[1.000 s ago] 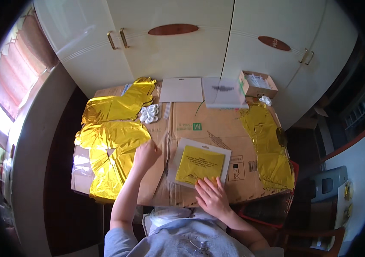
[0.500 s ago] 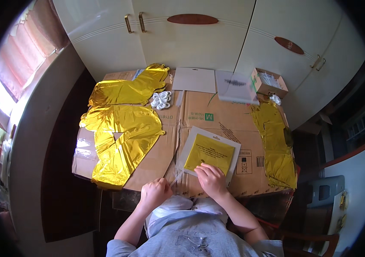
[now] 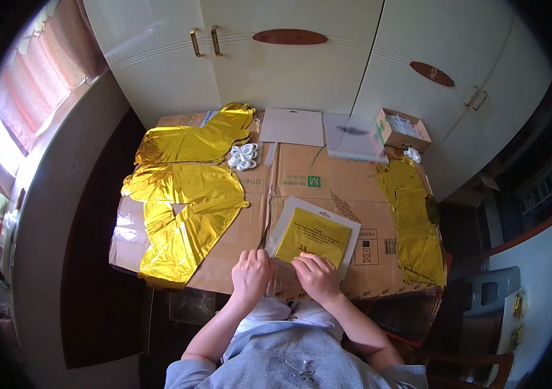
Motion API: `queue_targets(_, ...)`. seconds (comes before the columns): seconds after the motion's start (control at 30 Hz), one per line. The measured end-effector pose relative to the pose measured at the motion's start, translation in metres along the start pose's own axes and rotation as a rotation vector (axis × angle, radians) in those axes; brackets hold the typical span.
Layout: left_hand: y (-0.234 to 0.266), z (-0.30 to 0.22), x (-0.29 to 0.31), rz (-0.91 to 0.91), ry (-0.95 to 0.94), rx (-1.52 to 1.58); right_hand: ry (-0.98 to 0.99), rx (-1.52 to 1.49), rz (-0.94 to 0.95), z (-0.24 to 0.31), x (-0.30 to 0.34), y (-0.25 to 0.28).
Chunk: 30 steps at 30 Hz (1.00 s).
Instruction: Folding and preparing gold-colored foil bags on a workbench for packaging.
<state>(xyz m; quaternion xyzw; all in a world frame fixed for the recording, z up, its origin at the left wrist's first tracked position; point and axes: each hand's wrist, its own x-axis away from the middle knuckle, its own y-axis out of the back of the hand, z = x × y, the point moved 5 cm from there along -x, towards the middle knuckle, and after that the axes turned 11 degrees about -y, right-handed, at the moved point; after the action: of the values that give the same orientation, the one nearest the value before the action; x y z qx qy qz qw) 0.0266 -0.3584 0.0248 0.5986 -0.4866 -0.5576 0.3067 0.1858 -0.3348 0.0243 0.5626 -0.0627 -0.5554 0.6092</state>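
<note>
At the left of the cardboard-covered desk (image 3: pixel 227 259), two shiny gold foil pieces (image 3: pixel 188 207) lie spread out, one beyond the other. Next comes a small pile of white rings (image 3: pixel 243 156). The left hand (image 3: pixel 252 275), fingers curled together, is at the near left corner of a clear bag (image 3: pixel 285 223); whether it grips the bag or something thin cannot be told. The bag lies flat and slightly turned at the desk's near side, a folded gold foil sheet (image 3: pixel 315 236) inside it. The right hand (image 3: pixel 317 275) rests over the bag's near edge, fingers bent and close together; whether they pinch it is hidden. Farther right, at the back, an open cardboard box (image 3: pixel 402 141) holds white sticks (image 3: pixel 402 123). Along the right edge lies a long gold foil strip (image 3: pixel 412 220).
</note>
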Motion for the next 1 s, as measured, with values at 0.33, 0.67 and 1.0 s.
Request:
queue_targets(0.33, 0.007, -0.001, 0.012, -0.049, -0.300, 0.274, 0.088, -0.112, 0.104, -0.022, 0.007, 0.010)
queue_targets(0.67, -0.009, -0.014, 0.022, -0.060, -0.305, 0.359, 0.133, -0.076, 0.169, -0.020, 0.005, 0.019)
queue_targets(1.0, 0.009, 0.007, 0.025, 0.061, -0.338, 0.439, -0.073, -0.123, 0.234, 0.035, 0.024, -0.003)
